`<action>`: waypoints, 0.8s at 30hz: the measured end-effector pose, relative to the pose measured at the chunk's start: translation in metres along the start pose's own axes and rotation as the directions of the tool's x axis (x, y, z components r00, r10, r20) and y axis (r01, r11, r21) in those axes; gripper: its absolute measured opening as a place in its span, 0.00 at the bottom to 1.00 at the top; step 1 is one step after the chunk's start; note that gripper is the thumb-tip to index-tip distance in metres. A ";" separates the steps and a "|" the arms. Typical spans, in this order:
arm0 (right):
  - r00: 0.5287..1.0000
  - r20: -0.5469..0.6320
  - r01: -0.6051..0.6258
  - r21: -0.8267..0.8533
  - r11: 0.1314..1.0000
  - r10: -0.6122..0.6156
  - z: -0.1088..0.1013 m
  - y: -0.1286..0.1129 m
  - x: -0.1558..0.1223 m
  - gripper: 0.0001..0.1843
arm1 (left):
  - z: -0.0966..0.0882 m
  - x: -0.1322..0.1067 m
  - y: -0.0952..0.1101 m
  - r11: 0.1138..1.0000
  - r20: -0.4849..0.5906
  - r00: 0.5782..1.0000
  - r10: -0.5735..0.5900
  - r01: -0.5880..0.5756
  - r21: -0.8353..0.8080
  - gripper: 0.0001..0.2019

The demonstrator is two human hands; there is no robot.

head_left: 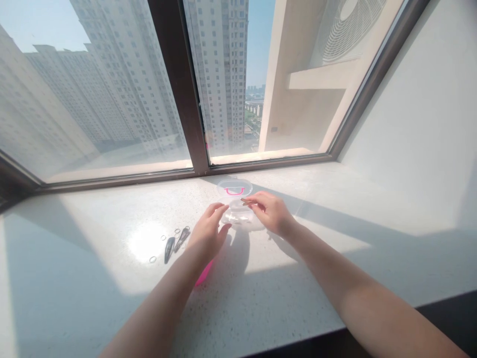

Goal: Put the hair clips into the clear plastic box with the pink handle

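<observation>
Right grip pinched, I hold a small brownish piece at my fingertips, above the far right part of a clear container on the pale windowsill. Left grip loosely spread, thumb apart from fingers and nothing seen in it, I reach to the container's left side; whether I touch it, I cannot tell. Just to its far side is a clear lid with a pink handle. Left of my left grip lie two dark hair clips and several small rings. Under my left forearm, something pink is mostly hidden.
</observation>
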State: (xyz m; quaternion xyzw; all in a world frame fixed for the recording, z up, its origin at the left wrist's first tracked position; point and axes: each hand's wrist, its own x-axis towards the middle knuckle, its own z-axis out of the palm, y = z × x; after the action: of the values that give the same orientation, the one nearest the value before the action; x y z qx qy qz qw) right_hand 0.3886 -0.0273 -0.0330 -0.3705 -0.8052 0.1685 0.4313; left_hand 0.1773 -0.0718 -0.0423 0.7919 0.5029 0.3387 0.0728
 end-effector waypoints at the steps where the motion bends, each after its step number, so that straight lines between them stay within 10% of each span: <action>1: 1.000 0.013 -0.003 -0.041 0.999 0.004 0.001 0.001 0.001 0.14 | 0.003 0.000 -0.002 1.000 0.021 1.000 -0.009 0.009 -0.004 0.20; 24: 0.971 0.218 -0.080 -0.087 0.993 0.097 0.005 0.012 0.004 0.14 | 0.012 0.003 0.002 0.994 0.056 0.997 -0.056 0.061 -0.092 0.17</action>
State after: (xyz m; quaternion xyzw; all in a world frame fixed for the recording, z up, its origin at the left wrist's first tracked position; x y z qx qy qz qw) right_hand 0.3882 -0.0155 -0.0408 -0.4013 -0.8369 0.1967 0.3160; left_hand 0.1866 -0.0677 -0.0491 0.7814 0.5072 0.3383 0.1332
